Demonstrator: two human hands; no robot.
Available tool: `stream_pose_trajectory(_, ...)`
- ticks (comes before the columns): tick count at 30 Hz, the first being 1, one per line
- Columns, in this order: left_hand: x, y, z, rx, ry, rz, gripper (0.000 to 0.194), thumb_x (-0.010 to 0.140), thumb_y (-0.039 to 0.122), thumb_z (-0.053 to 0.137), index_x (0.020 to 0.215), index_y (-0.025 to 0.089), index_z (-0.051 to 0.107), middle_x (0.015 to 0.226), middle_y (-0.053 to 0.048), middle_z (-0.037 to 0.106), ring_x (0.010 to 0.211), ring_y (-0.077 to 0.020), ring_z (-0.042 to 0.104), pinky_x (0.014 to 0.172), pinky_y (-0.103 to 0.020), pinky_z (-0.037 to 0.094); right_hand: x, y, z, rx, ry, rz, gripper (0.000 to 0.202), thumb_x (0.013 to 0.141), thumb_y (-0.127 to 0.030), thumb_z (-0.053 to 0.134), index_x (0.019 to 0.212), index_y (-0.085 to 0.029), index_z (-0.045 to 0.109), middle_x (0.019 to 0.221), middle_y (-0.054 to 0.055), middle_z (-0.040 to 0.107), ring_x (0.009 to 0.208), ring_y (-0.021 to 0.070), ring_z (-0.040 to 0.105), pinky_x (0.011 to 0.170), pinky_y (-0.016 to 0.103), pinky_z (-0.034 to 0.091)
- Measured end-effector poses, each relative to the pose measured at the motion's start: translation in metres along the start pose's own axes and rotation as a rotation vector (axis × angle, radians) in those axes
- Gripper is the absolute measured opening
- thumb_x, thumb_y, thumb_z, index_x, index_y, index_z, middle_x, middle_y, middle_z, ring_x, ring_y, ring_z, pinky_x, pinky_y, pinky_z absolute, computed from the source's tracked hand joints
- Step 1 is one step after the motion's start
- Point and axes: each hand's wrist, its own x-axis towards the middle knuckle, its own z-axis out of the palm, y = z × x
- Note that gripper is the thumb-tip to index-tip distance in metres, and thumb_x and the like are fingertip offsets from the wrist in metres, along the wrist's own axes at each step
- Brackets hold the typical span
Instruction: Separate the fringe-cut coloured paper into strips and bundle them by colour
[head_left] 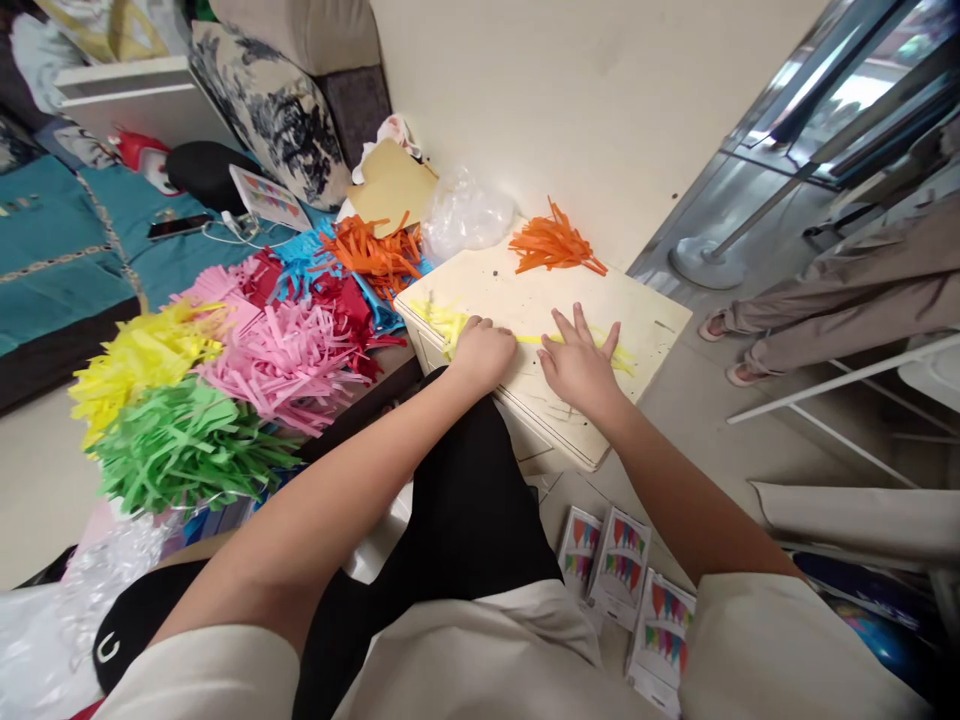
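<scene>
Heaps of cut paper fill the left of the frame: a green pile (187,445) lowest, a yellow pile (139,360) above it, a pink pile (289,355) toward the middle. At centre a pale wooden board (652,320) carries an orange bundle (553,243) at its far edge. Across the board's middle lies a yellow paper strip (448,322), thin and fringed at its left end. The left hand (484,352) is curled down on it, probably pinching it; the right hand (579,362) presses it flat, fingers spread.
</scene>
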Motion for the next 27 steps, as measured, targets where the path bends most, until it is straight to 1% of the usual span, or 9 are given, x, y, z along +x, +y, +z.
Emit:
stream_pose_trajectory(4, 0.01, -0.021, 0.008, -0.045, 0.072, 0.019, 0.036, 0.115, 0.017, 0.058, 0.123, 0.014, 0.093, 0.136, -0.021, 0.085, 0.123, -0.0375, 0.076, 0.113, -0.052, 0.051, 0.007, 0.002, -0.001, -0.014, 0.018, -0.04, 0.048, 0.117, -0.026, 0.047, 0.132, -0.021, 0.092, 0.19, 0.017, 0.054, 0.185, 0.0493, 0.031, 0.138, 0.102, 0.008)
stream_pose_trajectory(6, 0.015, -0.028, 0.013, -0.073, 0.09, 0.028, 0.038, 0.116, 0.02, 0.058, 0.126, 0.015, 0.094, 0.134, -0.02, 0.084, 0.122, -0.037, 0.075, 0.113, -0.052, 0.051, 0.011, 0.004, 0.0, -0.018, 0.032, -0.05, 0.045, 0.115, -0.024, 0.049, 0.124, -0.02, 0.093, 0.184, 0.019, 0.061, 0.183, 0.0488, 0.036, 0.139, 0.1, 0.009)
stream_pose_trajectory(9, 0.02, -0.034, 0.019, -0.098, 0.095, 0.054, 0.038, 0.115, 0.019, 0.059, 0.129, 0.016, 0.094, 0.123, -0.018, 0.085, 0.12, -0.037, 0.074, 0.112, -0.051, 0.051, 0.02, 0.004, 0.002, -0.019, 0.055, -0.067, 0.039, 0.112, -0.021, 0.054, 0.115, -0.021, 0.093, 0.175, 0.02, 0.069, 0.178, 0.0496, 0.041, 0.14, 0.097, 0.009)
stream_pose_trajectory(12, 0.022, -0.036, 0.023, -0.084, 0.119, 0.071, 0.036, 0.115, 0.018, 0.059, 0.127, 0.016, 0.093, 0.119, -0.017, 0.085, 0.118, -0.0368, 0.074, 0.112, -0.051, 0.051, 0.03, 0.001, 0.003, 0.012, 0.074, -0.109, 0.037, 0.11, -0.019, 0.058, 0.125, -0.022, 0.092, 0.164, 0.02, 0.075, 0.17, 0.0483, 0.05, 0.14, 0.091, 0.013)
stream_pose_trajectory(14, 0.023, -0.036, 0.026, -0.074, 0.141, 0.075, 0.034, 0.115, 0.018, 0.059, 0.123, 0.016, 0.092, 0.118, -0.017, 0.085, 0.117, -0.0365, 0.074, 0.111, -0.051, 0.052, 0.036, -0.003, 0.003, 0.045, 0.061, -0.144, 0.037, 0.111, -0.019, 0.059, 0.132, -0.023, 0.09, 0.155, 0.019, 0.079, 0.158, 0.0445, 0.058, 0.139, 0.084, 0.019)
stream_pose_trajectory(16, 0.023, -0.037, 0.029, -0.079, 0.154, 0.077, 0.033, 0.115, 0.018, 0.059, 0.121, 0.017, 0.091, 0.116, -0.017, 0.084, 0.117, -0.0364, 0.073, 0.111, -0.052, 0.053, 0.041, -0.006, 0.002, 0.064, 0.028, -0.164, 0.035, 0.112, -0.02, 0.06, 0.13, -0.022, 0.09, 0.145, 0.019, 0.082, 0.145, 0.0413, 0.063, 0.135, 0.075, 0.027)
stream_pose_trajectory(18, 0.023, -0.038, 0.03, -0.092, 0.156, 0.074, 0.032, 0.113, 0.018, 0.059, 0.12, 0.017, 0.091, 0.116, -0.017, 0.083, 0.116, -0.0363, 0.072, 0.11, -0.052, 0.053, 0.045, -0.009, 0.0, 0.067, 0.0, -0.166, 0.034, 0.113, -0.02, 0.058, 0.122, -0.022, 0.091, 0.135, 0.019, 0.084, 0.136, 0.0406, 0.064, 0.127, 0.068, 0.032)
stream_pose_trajectory(21, 0.023, -0.038, 0.031, -0.112, 0.147, 0.051, 0.032, 0.111, 0.016, 0.06, 0.122, 0.017, 0.09, 0.118, -0.017, 0.083, 0.119, -0.0366, 0.072, 0.108, -0.052, 0.054, 0.047, -0.01, -0.001, 0.061, -0.01, -0.176, 0.038, 0.116, -0.021, 0.052, 0.115, -0.022, 0.09, 0.126, 0.019, 0.085, 0.129, 0.0398, 0.063, 0.118, 0.062, 0.033)
stream_pose_trajectory(27, 0.023, -0.035, 0.028, -0.119, 0.134, 0.026, 0.033, 0.113, 0.02, 0.058, 0.122, 0.018, 0.089, 0.119, -0.018, 0.081, 0.12, -0.0367, 0.071, 0.111, -0.052, 0.053, 0.044, -0.01, 0.002, 0.064, -0.004, -0.167, 0.041, 0.118, -0.023, 0.046, 0.116, -0.021, 0.088, 0.125, 0.018, 0.085, 0.127, 0.039, 0.063, 0.115, 0.057, 0.031)
